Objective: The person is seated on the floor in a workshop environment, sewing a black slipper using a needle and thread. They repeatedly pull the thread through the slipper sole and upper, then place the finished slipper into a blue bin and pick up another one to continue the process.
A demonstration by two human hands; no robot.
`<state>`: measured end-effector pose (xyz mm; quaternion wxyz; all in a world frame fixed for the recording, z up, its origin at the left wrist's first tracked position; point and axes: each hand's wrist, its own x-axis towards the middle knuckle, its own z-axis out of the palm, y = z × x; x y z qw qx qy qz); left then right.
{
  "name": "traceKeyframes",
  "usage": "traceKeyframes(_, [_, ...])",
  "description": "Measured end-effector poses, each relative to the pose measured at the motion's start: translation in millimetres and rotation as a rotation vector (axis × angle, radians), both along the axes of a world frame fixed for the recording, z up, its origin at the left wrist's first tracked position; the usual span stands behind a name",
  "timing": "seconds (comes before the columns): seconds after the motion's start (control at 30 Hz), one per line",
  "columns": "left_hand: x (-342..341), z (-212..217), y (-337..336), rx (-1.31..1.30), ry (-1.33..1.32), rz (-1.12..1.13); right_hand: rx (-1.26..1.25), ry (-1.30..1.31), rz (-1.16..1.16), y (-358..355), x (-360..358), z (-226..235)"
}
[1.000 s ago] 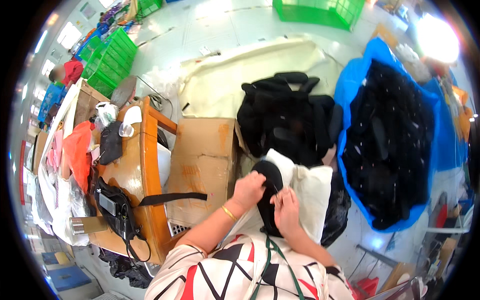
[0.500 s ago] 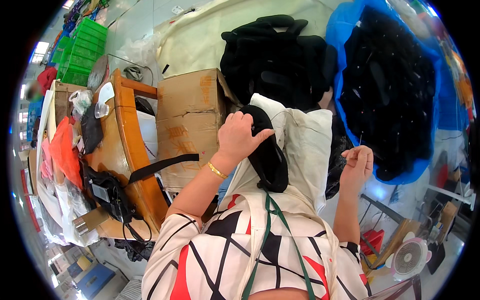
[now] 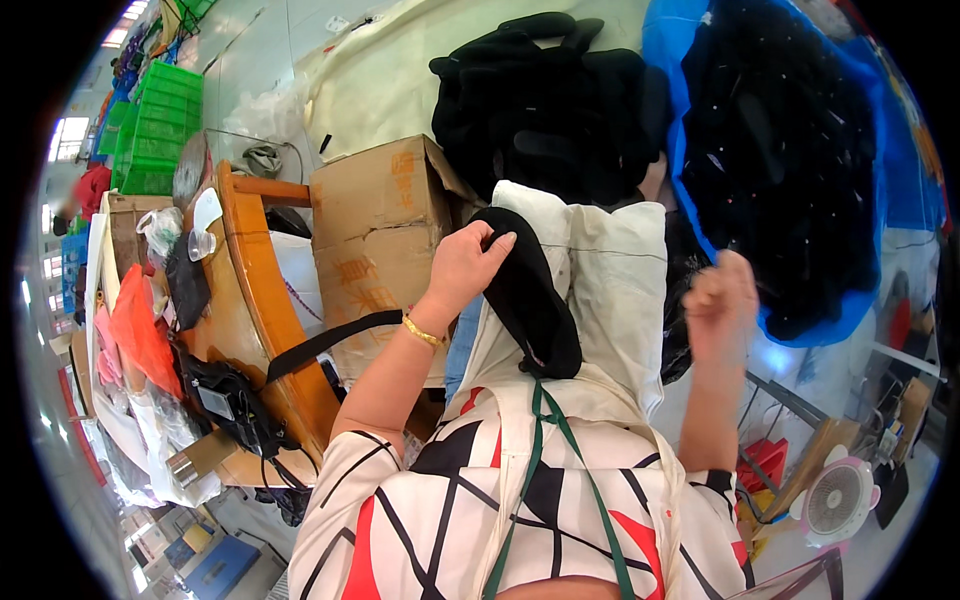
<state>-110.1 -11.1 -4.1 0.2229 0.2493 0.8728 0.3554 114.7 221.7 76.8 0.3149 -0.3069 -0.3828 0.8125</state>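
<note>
My left hand (image 3: 468,265), with a gold bracelet at the wrist, is closed on the upper edge of a black cloth shoe (image 3: 535,300), thumb on top. The shoe lies slanted over my lap, on a cream apron (image 3: 620,290). A thin dark thread (image 3: 622,247) stretches from near the shoe across the apron toward my right side. Out there, beside the blue bag, is my right hand (image 3: 722,300), raised with fingers curled together and smeared by motion. The needle seen in it half a second ago cannot be made out now.
Ahead lies a heap of black cloth pieces (image 3: 550,110) on a pale sheet. At right stands a blue bag (image 3: 680,130) full of black pieces. A cardboard box (image 3: 370,240) and a wooden table (image 3: 215,340) with a black pouch (image 3: 232,400) are at left; a fan (image 3: 838,500) is lower right.
My right hand has moved up and slightly outward, and the thread now runs straighter across the apron. The left hand has shifted a little on the shoe. The whole view has turned slightly.
</note>
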Motion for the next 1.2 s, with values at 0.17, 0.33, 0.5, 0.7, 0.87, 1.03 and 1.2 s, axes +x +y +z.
traceKeyframes(0.17, [-4,-24,-7,0.099,-0.145,0.087,-0.149,0.192,-0.106,52,108,28])
traceKeyframes(0.33, [-5,-12,-4,0.056,-0.135,0.036,0.128,-0.489,0.025,37,160,13])
traceKeyframes(0.5, [-5,4,-3,-0.039,-0.119,0.033,0.176,-0.791,0.212,4,121,-46])
traceKeyframes(0.7, [8,2,-10,0.134,-0.370,0.242,0.262,-0.500,0.585,-55,-29,-48])
traceKeyframes(0.87, [18,3,-12,0.281,-0.565,0.404,0.484,-0.449,0.778,-89,-102,-49])
traceKeyframes(1.03, [16,-1,-14,0.320,-0.606,0.422,0.711,-0.503,0.862,-94,-113,-72])
traceKeyframes(1.2, [13,-2,-15,0.317,-0.639,0.423,0.763,-0.513,0.842,-95,-115,-73])
